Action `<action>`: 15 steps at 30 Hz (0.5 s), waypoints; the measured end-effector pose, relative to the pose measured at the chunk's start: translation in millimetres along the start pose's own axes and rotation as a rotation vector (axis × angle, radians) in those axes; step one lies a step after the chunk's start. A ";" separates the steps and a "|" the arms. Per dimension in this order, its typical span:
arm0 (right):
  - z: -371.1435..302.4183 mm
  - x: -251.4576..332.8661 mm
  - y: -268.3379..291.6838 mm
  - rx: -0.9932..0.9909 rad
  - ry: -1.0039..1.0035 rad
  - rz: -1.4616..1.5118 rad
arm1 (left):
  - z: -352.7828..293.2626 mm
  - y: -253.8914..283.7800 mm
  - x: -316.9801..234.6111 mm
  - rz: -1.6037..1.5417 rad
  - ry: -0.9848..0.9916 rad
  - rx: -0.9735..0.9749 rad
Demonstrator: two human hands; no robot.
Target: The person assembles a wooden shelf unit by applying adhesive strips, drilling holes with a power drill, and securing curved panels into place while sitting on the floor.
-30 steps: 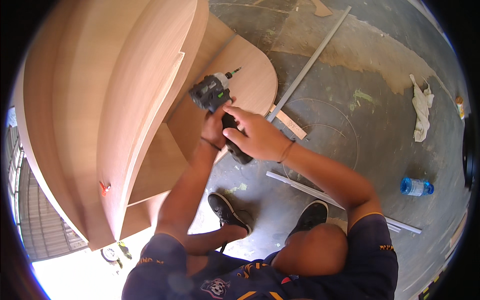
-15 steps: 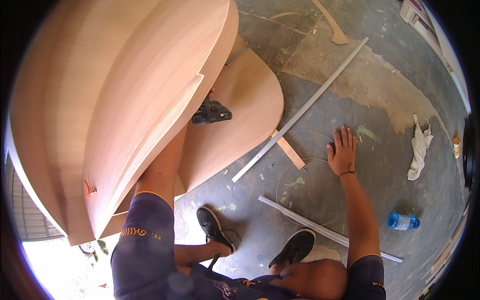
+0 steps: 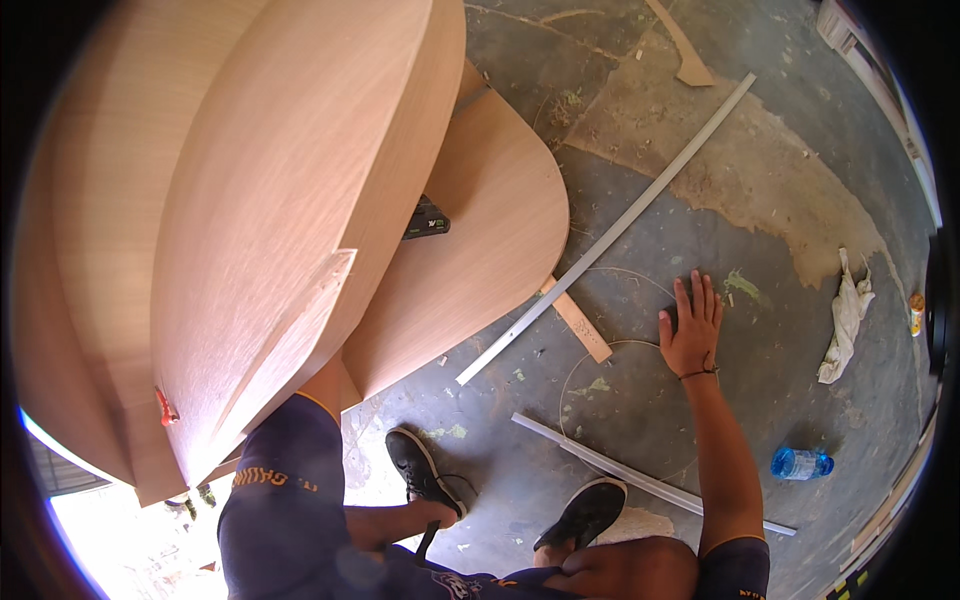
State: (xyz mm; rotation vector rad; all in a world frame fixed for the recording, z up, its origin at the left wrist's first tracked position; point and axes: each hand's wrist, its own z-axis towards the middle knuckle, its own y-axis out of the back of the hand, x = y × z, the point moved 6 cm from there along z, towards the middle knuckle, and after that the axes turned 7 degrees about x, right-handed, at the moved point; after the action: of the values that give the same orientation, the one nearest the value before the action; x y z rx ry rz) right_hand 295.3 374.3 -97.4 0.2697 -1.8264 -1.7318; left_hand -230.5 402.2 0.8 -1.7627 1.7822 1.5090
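Note:
My right hand [image 3: 693,325] rests on the grey floor with its fingers spread, holding nothing. My left forearm reaches in beneath a large curved wood-grain panel [image 3: 290,170], which hides the left hand. From under that panel's edge sticks out the black base of what looks like a cordless power tool [image 3: 430,220]; its upper part is out of sight. Below it lies a flat wood-grain board [image 3: 480,190] with a rounded end. A small red object [image 3: 166,406] is on the curved panel's near left side.
A long pale metal bar [image 3: 620,225] lies diagonally beside the board, near a short wood strip [image 3: 580,322]. Another pale bar [image 3: 620,463] lies by my shoes. To the right are a blue plastic bottle [image 3: 802,464], a white rag [image 3: 847,315] and a small yellow cylinder [image 3: 917,314].
The curved panel appears shifted left and nearer, covering more of my left arm. Fingers seen beside the tool are now hidden, and less of its base shows. My right hand stays on the floor.

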 end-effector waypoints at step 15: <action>0.7 0.8 1.7 0.027 -0.006 0.018 | 11.7 -3.3 -3.4 0.078 -0.071 -0.155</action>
State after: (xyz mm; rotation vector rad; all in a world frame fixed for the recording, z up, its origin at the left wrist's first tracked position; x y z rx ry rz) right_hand 294.8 374.6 -95.5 0.2590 -1.8518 -1.6985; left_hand -232.5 413.8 -3.6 -1.7012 1.7620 1.7610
